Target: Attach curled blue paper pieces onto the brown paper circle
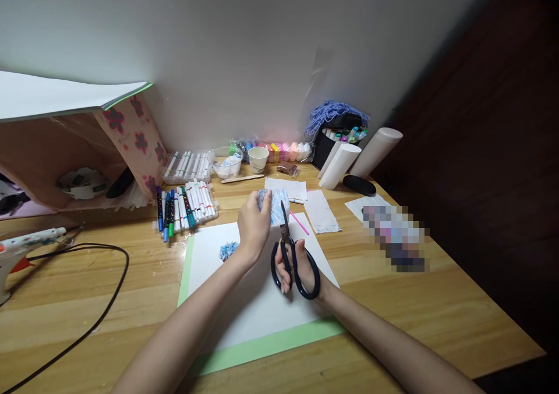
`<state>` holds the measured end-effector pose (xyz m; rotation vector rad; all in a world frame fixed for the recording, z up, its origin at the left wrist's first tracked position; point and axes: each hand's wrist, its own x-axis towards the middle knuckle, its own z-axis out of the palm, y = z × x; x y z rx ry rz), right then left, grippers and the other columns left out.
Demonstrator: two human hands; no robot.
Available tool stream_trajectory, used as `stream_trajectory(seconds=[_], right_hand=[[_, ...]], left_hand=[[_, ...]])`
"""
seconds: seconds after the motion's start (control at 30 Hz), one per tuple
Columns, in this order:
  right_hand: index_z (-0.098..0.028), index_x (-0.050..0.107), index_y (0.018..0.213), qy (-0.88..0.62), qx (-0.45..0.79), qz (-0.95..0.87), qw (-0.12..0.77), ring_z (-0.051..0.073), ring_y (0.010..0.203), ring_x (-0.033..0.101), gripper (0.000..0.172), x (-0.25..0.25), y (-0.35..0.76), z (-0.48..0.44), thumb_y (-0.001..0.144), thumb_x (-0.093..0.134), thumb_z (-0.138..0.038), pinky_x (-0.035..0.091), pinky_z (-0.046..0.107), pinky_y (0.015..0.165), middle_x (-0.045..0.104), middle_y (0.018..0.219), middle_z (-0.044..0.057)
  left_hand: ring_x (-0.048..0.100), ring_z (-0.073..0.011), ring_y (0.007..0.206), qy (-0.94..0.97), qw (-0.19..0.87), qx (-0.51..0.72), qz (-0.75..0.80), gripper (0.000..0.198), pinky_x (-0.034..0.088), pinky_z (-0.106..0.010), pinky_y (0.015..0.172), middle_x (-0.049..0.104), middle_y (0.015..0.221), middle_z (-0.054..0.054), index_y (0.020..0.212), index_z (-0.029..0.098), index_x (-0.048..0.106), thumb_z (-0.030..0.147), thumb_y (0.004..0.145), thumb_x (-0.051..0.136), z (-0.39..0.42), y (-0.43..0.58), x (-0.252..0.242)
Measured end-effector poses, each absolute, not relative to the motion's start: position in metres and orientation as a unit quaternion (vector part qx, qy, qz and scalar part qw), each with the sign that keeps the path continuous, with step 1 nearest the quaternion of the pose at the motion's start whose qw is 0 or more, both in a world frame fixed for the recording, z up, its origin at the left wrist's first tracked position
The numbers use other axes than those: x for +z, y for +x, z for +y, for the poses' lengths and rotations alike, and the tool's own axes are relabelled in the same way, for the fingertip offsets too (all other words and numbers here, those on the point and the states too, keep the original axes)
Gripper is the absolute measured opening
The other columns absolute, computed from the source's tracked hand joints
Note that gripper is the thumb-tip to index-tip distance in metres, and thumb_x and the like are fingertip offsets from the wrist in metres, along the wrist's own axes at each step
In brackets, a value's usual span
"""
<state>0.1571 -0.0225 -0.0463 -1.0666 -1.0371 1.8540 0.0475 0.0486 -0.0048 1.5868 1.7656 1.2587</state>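
Between the fingers of my left hand (pixel 254 222) is a piece of paper (pixel 278 209) streaked with blue, its kind looking like thin tissue. My right hand (pixel 305 269) has its fingers in the black handles of a pair of scissors (pixel 285 234). The blades point away from me and lie against the right part of the blue-streaked paper; they look slightly apart. Below both hands lies a white sheet (pixel 262 312) over a green one (pixel 279 341). A small crumpled blue-and-white bunch (pixel 227 250) rests on the white sheet, partly hidden by my left forearm.
White paper pieces (pixel 322 210) and a pink stick (pixel 299 223) lie beyond the scissors. Several markers (pixel 201 199) sit left, near a paper cup (pixel 258 159). A glue gun (pixel 30 242) with a black cord is at far left. White cylinders (pixel 340 166) stand right.
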Motion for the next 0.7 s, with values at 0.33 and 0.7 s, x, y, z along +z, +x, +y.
stream_trajectory(seconds=[0.33, 0.7], right_hand=[[-0.02, 0.043, 0.066, -0.404, 0.73, -0.407, 0.372, 0.011, 0.026, 0.045, 0.078, -0.0491, 0.1626, -0.0135, 0.048, 0.027, -0.095, 0.043, 0.024, 0.033, 0.044, 0.034, -0.007], [-0.019, 0.044, 0.067, -0.416, 0.718, -0.412, 0.376, 0.011, 0.028, 0.047, 0.079, -0.0468, 0.1639, -0.0138, 0.048, 0.029, -0.094, 0.042, 0.023, 0.034, 0.044, 0.035, -0.007]], left_hand=[[0.038, -0.0114, 0.055, 0.591, 0.237, 0.455, 0.623, 0.034, 0.024, -0.023, 0.054, 0.043, 0.058, 0.004, 0.063, 0.02, 0.037, 0.039, 0.089, 0.045, 0.0453, 0.0513, -0.0069], [0.04, -0.0115, 0.056, 0.595, 0.241, 0.447, 0.623, 0.032, 0.026, -0.023, 0.054, 0.047, 0.06, 0.003, 0.064, 0.019, 0.04, 0.039, 0.09, 0.045, 0.043, 0.0531, -0.0056]])
